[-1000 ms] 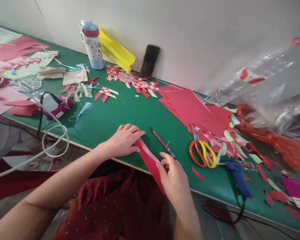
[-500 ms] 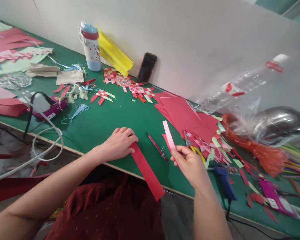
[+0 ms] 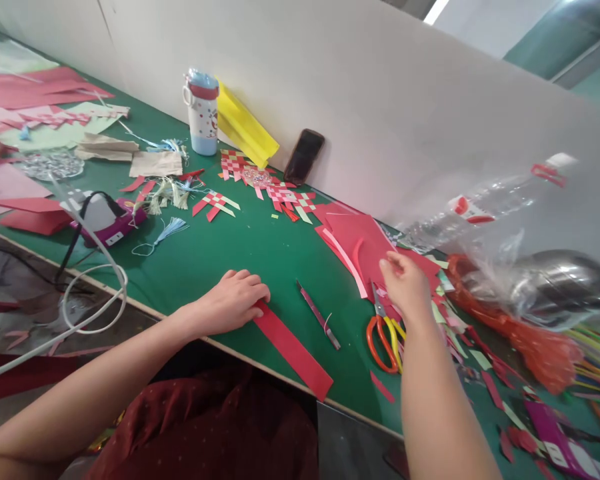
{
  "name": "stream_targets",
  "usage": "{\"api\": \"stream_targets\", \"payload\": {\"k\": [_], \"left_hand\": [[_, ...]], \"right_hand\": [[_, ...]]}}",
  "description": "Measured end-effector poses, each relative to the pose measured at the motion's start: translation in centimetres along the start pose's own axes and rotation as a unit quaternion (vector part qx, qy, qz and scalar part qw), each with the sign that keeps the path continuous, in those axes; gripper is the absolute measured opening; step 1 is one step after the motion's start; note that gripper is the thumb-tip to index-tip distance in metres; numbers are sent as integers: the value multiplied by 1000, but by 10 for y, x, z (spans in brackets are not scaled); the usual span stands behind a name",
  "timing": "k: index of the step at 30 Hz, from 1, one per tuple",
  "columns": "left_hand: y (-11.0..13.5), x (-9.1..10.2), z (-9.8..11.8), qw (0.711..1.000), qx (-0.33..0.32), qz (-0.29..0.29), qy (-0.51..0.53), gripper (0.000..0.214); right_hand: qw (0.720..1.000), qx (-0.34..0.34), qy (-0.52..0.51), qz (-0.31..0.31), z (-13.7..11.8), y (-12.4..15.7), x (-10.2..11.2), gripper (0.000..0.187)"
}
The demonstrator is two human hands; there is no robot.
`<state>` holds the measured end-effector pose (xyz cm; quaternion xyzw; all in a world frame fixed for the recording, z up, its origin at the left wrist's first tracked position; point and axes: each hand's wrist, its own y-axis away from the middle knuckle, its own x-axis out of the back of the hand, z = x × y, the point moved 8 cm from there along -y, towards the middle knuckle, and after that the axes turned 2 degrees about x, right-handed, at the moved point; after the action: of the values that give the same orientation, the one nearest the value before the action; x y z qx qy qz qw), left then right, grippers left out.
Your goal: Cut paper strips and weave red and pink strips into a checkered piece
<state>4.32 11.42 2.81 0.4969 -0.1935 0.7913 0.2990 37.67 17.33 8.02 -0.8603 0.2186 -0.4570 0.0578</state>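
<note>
My left hand (image 3: 237,301) is closed over the upper end of a wide red paper strip (image 3: 297,350), which slants down to the table's front edge. Above the stack of red paper sheets (image 3: 357,230), my right hand (image 3: 405,283) has loosely bent fingers, thumb and finger apart, nothing visible in them. A narrow pink paper strip (image 3: 347,263) and a curled red strip (image 3: 359,260) lie on the left side of that stack. Scissors (image 3: 384,343) with orange and yellow handles rest just below my right hand. Between the hands lies a slim purple craft knife (image 3: 317,313).
Woven paper pieces (image 3: 267,183), tassels (image 3: 167,230) and a phone (image 3: 304,157) are towards the wall, near a bottle (image 3: 203,113). At right are paper scraps, a clear plastic bottle (image 3: 485,200) and an orange bag (image 3: 530,340). A white cable (image 3: 123,280) loops at left.
My right hand has moved right and away from me and let go of the pink and red strips, now on the red sheets. The scissors show more fully. My left hand keeps its strip.
</note>
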Motion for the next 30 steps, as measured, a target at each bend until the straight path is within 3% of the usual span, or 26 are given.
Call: {"api": "stream_targets", "payload": {"k": [3, 5, 9, 13, 20, 30], "left_hand": [[1, 0, 0, 1000, -11, 19, 11, 7], [2, 0, -1, 999, -8, 28, 21, 11], [2, 0, -2, 999, -6, 29, 35, 14], [0, -2, -5, 999, -1, 15, 37, 12], [-1, -3, -7, 999, -10, 14, 37, 15], [9, 0, -5, 997, -63, 45, 20, 23]], "right_hand": [[1000, 16, 12, 14, -13, 33, 19, 44], [999, 41, -3, -17, -30, 67, 16, 44], [987, 78, -24, -140, -63, 142, -19, 42], [975, 141, -13, -171, -85, 187, -47, 40], [973, 181, 4, -145, -84, 205, -54, 22], [962, 227, -36, -149, -80, 220, -43, 25]]}}
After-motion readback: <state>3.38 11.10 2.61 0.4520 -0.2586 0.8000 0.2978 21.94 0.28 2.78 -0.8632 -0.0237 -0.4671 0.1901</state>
